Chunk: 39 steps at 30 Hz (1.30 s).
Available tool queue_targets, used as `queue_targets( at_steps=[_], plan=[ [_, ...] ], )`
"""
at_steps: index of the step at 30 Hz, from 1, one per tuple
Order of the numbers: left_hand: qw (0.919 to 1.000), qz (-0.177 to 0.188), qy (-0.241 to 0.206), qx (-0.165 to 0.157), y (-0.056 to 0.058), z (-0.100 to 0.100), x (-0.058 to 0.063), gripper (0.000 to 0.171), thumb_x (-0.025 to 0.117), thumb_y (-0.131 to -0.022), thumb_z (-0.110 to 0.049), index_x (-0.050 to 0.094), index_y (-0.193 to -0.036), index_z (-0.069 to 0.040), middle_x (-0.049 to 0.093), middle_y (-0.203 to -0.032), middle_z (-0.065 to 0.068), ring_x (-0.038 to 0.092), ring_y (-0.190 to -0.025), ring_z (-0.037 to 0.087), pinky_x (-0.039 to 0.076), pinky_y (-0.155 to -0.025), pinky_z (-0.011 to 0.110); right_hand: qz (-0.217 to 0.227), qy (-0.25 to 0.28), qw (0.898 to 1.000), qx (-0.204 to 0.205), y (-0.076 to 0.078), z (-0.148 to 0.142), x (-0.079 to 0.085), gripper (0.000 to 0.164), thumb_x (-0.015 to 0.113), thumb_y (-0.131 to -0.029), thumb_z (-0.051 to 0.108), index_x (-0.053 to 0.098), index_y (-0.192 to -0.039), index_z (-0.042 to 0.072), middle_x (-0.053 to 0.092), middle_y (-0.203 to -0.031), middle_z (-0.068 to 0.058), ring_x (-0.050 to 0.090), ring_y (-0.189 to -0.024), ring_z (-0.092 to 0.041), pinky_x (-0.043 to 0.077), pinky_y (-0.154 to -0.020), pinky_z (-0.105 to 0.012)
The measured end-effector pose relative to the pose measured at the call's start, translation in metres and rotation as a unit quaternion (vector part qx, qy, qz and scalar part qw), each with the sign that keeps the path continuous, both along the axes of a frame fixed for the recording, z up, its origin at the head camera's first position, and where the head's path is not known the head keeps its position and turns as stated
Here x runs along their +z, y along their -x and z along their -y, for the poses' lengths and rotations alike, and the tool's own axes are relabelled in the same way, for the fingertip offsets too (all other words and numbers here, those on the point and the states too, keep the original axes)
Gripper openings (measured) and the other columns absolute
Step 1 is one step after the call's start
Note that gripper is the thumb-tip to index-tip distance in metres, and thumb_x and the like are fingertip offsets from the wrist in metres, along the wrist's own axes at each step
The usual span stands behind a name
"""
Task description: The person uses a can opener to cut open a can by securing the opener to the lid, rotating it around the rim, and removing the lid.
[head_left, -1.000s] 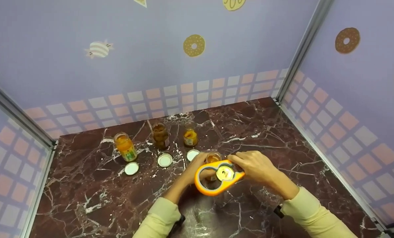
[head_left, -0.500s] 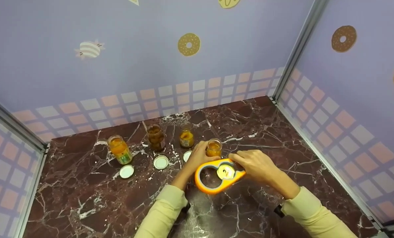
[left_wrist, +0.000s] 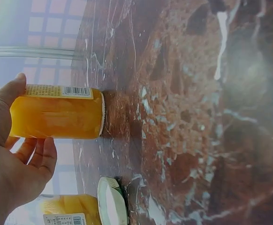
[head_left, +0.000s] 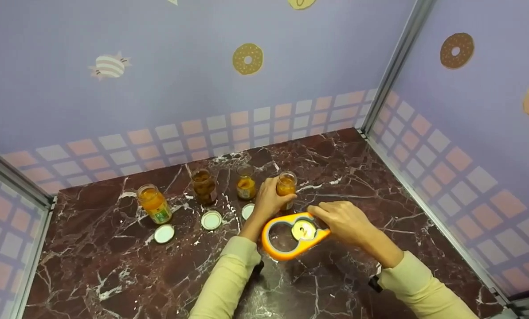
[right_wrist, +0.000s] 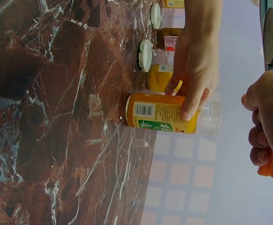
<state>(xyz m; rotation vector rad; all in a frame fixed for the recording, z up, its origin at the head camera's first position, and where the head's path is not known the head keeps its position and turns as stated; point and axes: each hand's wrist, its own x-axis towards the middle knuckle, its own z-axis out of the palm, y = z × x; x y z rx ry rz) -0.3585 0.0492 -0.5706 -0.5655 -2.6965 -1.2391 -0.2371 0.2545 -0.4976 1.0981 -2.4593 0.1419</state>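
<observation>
My left hand (head_left: 268, 201) holds a lidless glass jar (head_left: 286, 182) of orange fruit by its upper half, thumb on one side and fingers on the other. In the right wrist view the jar (right_wrist: 160, 112) stands upright, its base right at the tabletop and its clear mouth uncovered. My right hand (head_left: 340, 220) grips the handle of an orange and grey jar opener (head_left: 271, 252), raised nearer to me. A gold-coloured lid (head_left: 303, 230) sits in the opener's smaller hole; the larger hole has nothing in it.
Three more lidless jars stand left of the held one: orange fruit (head_left: 153, 204), dark brown contents (head_left: 204, 188) and yellow fruit (head_left: 246, 186). Before them lie three white-faced lids (head_left: 164, 234), (head_left: 211, 220), (head_left: 247, 212) on the marbled table (head_left: 158, 283). Patterned walls (head_left: 166, 88) enclose it.
My left hand has carried the jar forward, away from beneath the opener, toward the row of jars. The right hand keeps the opener and lid in nearly the same place.
</observation>
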Motion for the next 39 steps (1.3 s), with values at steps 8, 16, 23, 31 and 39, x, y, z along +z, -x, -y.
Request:
queue_targets(
  at_steps=[8,16,23,31,39],
  plan=[
    [0.9998,-0.002,-0.012,0.014,0.014,-0.008,-0.003,0.069,0.079,-0.069,-0.045,0.055,-0.124,-0.010,0.055,-0.107,0.009,0.050,-0.098,0.024,0.041,-0.088,0.038,0.005,0.000,1.000,-0.004,-0.001,-0.005,0.000,0.047,0.077,-0.070,0.019,0.057,-0.112,0.017,0.047,-0.073,0.006,0.045,-0.054,-0.013,0.044,-0.049,-0.033],
    [0.9972,-0.017,-0.028,0.067,0.027,-0.017,-0.008,0.069,0.075,-0.067,-0.054,0.057,-0.115,-0.009,0.053,-0.106,0.008,0.049,-0.098,0.024,0.041,-0.087,0.037,-0.003,-0.012,1.000,-0.012,0.001,-0.006,0.003,0.048,0.075,-0.069,0.019,0.057,-0.114,0.018,0.049,-0.074,0.004,0.049,-0.055,-0.015,0.047,-0.051,-0.035],
    [0.9930,-0.039,-0.055,0.097,0.034,-0.022,-0.011,0.076,0.075,-0.067,-0.053,0.055,-0.123,-0.005,0.053,-0.109,0.011,0.048,-0.102,0.026,0.039,-0.091,0.038,-0.004,-0.012,1.000,-0.013,0.001,-0.009,0.003,0.049,0.075,-0.068,0.016,0.057,-0.114,0.017,0.050,-0.075,0.003,0.051,-0.056,-0.016,0.047,-0.051,-0.036],
    [0.9920,-0.030,-0.070,0.100,0.038,-0.029,-0.010,0.075,0.078,-0.065,-0.049,0.056,-0.122,-0.005,0.053,-0.105,0.011,0.048,-0.100,0.026,0.039,-0.090,0.037,0.000,-0.011,1.000,-0.015,0.000,-0.013,0.002,0.050,0.076,-0.067,0.015,0.056,-0.113,0.017,0.047,-0.073,0.004,0.048,-0.054,-0.015,0.046,-0.049,-0.035],
    [0.9827,-0.051,-0.112,0.138,0.028,-0.031,-0.008,0.088,0.083,-0.067,-0.034,0.039,-0.136,0.000,0.043,-0.123,0.020,0.043,-0.115,0.029,0.035,-0.100,0.037,-0.002,-0.009,1.000,-0.013,0.000,-0.013,0.003,0.050,0.076,-0.066,0.014,0.056,-0.111,0.017,0.046,-0.072,0.005,0.046,-0.053,-0.014,0.045,-0.049,-0.034]
  ],
)
